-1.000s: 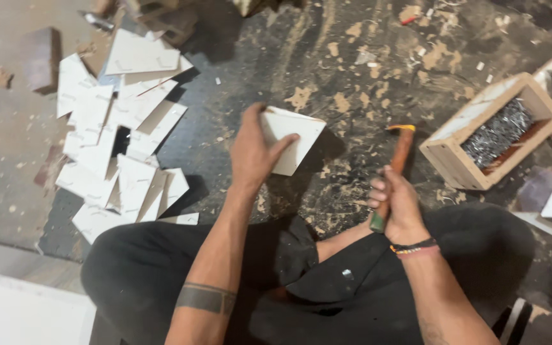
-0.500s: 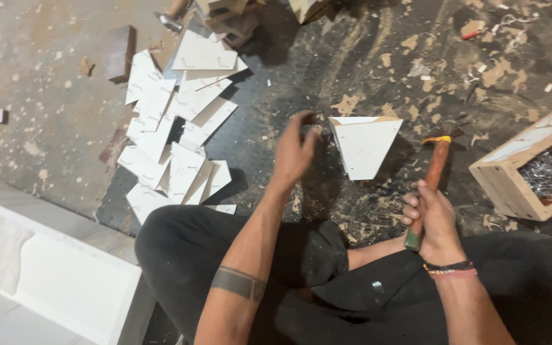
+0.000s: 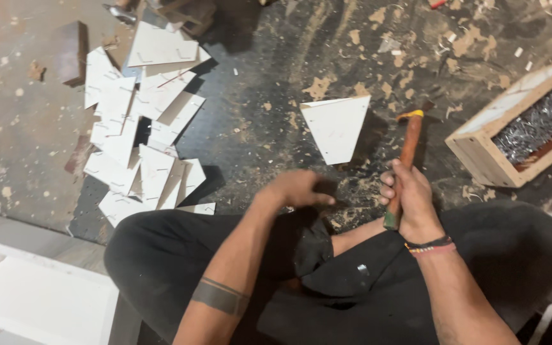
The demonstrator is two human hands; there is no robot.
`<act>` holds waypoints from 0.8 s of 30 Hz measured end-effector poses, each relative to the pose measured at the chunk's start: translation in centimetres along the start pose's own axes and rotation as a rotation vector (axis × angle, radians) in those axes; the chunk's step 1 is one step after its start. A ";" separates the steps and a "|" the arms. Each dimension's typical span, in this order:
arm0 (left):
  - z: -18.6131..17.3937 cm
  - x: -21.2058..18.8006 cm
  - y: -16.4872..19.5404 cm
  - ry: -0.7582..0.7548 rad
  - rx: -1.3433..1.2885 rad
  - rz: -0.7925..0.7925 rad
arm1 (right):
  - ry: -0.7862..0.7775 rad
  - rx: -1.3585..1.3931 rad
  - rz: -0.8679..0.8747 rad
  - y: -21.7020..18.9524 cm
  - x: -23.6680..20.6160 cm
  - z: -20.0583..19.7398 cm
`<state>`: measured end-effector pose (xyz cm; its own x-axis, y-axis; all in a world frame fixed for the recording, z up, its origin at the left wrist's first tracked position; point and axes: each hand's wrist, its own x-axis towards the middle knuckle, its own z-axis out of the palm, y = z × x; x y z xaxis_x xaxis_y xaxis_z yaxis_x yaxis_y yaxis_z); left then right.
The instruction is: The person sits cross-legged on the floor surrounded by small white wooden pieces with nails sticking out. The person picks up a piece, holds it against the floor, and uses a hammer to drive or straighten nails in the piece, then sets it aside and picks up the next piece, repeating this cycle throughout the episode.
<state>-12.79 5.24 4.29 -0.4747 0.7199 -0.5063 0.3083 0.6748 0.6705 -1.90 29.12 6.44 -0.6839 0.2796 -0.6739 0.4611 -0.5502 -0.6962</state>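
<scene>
A white panel (image 3: 337, 128) is seen on the dark floor (image 3: 257, 115), which is flecked with tan chips. A red-brown hammer handle (image 3: 404, 166), green at its end and yellow near the head, is held in the right hand (image 3: 410, 198). White offcuts (image 3: 142, 128) are piled nearby. What seem to be grey nails fill a pale wooden box (image 3: 480, 153). Black clothing is worn.

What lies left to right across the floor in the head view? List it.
Brown block → pile of white panels → single white panel → hammer in the right hand → wooden box of nails.
</scene>
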 end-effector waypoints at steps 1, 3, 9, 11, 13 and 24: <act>0.8 0.2 0.6 0.100 0.018 0.005 | 0.000 0.004 0.004 -0.1 0.0 0.0; 1.4 0.5 1.0 0.207 0.064 0.009 | 0.000 0.010 0.004 -0.2 -0.1 -0.1; 4.7 0.6 1.4 -0.100 0.475 0.218 | -0.013 0.021 -0.004 -0.4 -0.2 -0.1; 6.0 1.3 1.6 -0.043 0.672 0.380 | -0.003 0.019 -0.004 -0.6 -0.4 0.0; 6.8 1.7 1.4 -0.126 0.687 0.356 | 0.013 0.014 0.007 -0.7 -1.0 0.3; 1.2 1.1 0.1 0.564 0.256 0.016 | -0.388 0.327 0.372 3.6 -5.4 3.1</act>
<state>-12.31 6.30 3.13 -0.8097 0.5806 -0.0856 0.4736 0.7326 0.4888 1.70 23.21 8.35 -0.6943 -0.2493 -0.6751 0.5532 -0.7849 -0.2791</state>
